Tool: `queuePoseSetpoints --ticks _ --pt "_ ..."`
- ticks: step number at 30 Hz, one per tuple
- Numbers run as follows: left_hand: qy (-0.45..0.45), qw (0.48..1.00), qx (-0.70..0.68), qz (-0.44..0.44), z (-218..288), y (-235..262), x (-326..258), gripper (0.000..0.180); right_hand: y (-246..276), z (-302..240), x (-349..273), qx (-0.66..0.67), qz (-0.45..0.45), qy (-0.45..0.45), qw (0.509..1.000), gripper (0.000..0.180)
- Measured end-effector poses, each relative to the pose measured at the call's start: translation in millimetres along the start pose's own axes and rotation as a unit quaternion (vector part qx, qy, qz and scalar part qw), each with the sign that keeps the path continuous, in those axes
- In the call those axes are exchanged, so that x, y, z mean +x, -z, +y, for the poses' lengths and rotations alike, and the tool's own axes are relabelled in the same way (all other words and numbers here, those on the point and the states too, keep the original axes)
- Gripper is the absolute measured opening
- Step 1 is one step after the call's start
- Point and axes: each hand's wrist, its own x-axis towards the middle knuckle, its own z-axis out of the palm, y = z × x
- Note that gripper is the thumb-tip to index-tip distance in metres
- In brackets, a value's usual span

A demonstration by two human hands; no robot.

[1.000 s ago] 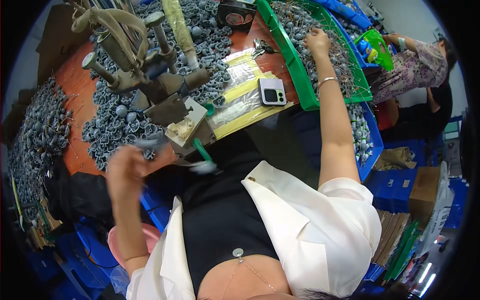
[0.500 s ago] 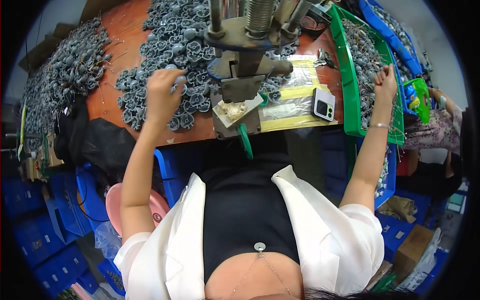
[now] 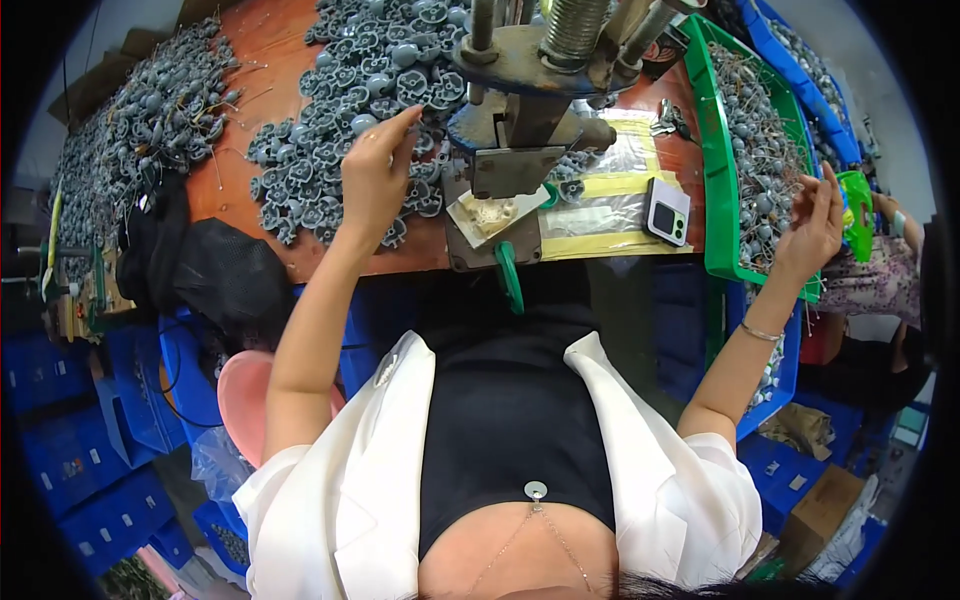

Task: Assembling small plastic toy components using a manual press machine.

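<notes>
At eleven o'clock I'm holding my left hand [image 3: 376, 172] over grey plastic fittings [image 3: 318, 178] — its grip I can't tell — my right hand [image 3: 812, 236], fingers parted, by the green tray [image 3: 718, 200] at two.

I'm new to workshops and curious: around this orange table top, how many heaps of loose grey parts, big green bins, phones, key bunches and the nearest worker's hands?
Heaps: 2 (left heap, middle heap)
Green bin: 1
Phone: 1
Key bunch: 1
Hands: 2 (left hand, right hand)
Total: 7
</notes>
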Motion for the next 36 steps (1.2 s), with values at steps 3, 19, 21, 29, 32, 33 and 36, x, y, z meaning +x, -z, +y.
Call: queuePoseSetpoints --ticks 3,19,21,29,32,33,36 --pt "0.130 0.969 -0.203 -0.046 22.8 6.7 -25.8 0.031 -9.7 -10.6 -15.6 0.062 -0.022 0.003 0.998 0.026" --pt "-0.159 0.975 -0.052 -0.149 31.5 -23.9 -55.8 0.018 -43.5 -40.7 -100.5 0.196 -0.293 -0.085 0.932 0.019" --pt "-0.036 0.964 -0.187 -0.188 27.1 -20.5 -56.7 0.021 -39.8 -40.1 -99.2 0.165 -0.390 -0.004 0.906 0.022" --pt "-0.173 0.963 0.181 -0.100 -18.7 -24.8 19.2 0.011 -57.7 -75.8 -119.1 0.070 -0.538 -0.157 0.825 0.017" --pt "-0.183 0.935 0.271 -0.137 -30.8 -41.2 23.1 0.011 -55.4 -60.0 -129.3 0.145 -0.620 -0.146 0.757 0.019" --pt "-0.186 0.935 0.268 -0.138 -33.1 -42.6 24.0 0.011 -54.3 -56.8 -132.8 0.143 -0.618 -0.147 0.759 0.019" --pt "-0.182 0.915 0.322 -0.160 -40.0 -42.6 22.2 0.009 -51.6 -50.6 -139.0 0.097 -0.645 -0.195 0.733 0.006"
